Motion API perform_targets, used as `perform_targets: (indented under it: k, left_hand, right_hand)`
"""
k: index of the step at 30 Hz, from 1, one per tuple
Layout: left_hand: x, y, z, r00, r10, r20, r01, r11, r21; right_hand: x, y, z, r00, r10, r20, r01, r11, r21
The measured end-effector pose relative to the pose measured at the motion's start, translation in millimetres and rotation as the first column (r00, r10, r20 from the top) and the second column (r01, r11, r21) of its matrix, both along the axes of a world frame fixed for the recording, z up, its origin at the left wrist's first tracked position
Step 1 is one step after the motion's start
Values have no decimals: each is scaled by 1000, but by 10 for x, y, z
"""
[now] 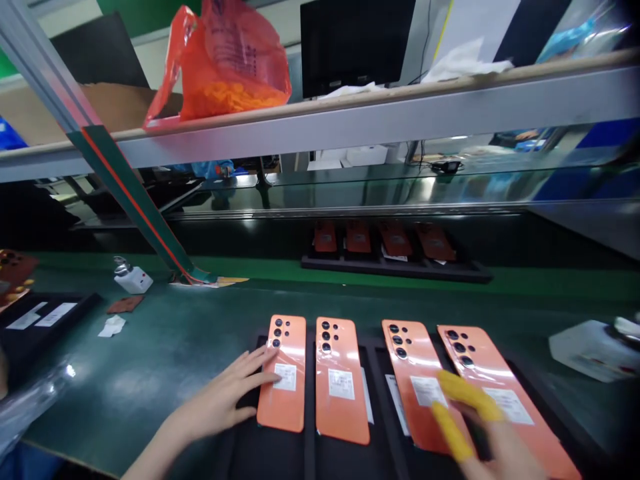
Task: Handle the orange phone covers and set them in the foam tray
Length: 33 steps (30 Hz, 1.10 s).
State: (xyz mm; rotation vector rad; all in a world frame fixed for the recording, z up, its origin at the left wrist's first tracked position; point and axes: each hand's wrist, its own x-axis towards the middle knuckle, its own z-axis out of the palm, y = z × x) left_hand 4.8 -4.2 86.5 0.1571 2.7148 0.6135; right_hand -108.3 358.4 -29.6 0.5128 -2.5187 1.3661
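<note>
My left hand (227, 393) lies with fingers spread at the left edge of the leftmost orange phone (290, 413), its fingertips touching the phone's back near a white label. Beside it is a second orange phone (343, 420). My right hand (485, 427), blurred, has yellow finger cots on two fingers, held apart over the lower part of the third orange phone (410, 367); whether they touch it I cannot tell. A fourth orange phone (540, 440) is at the far right, partly behind this hand. All lie camera side up in a black tray (307, 460).
Another black tray (390, 268) with orange phones sits beyond, on the dark line. Left are a white dispenser bottle (134, 279), a paper scrap (112, 326) and a slanted metal post (135, 200). A white bottle (590, 350) stands right. A shelf (350, 127) crosses above, bearing a red bag (230, 67).
</note>
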Motion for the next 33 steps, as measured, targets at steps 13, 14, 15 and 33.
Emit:
perform_targets:
  k: [13, 14, 15, 33]
  left_hand:
    - [-90, 64, 30, 979, -201, -11, 201, 980, -7]
    - [-74, 77, 20, 982, -188, -23, 189, 982, 8]
    - [-66, 91, 2, 986, -160, -46, 161, 986, 30]
    - [-1203, 100, 750, 330, 653, -682, 118, 688, 716]
  right_hand:
    - [719, -1566, 279, 622, 559, -548, -527, 817, 235]
    - [728, -1597, 259, 615, 545, -570, -518, 824, 230]
    - [733, -1614, 238, 612, 531, -586, -506, 833, 226]
    - [768, -1616, 88, 664, 702, -258, -510, 677, 530]
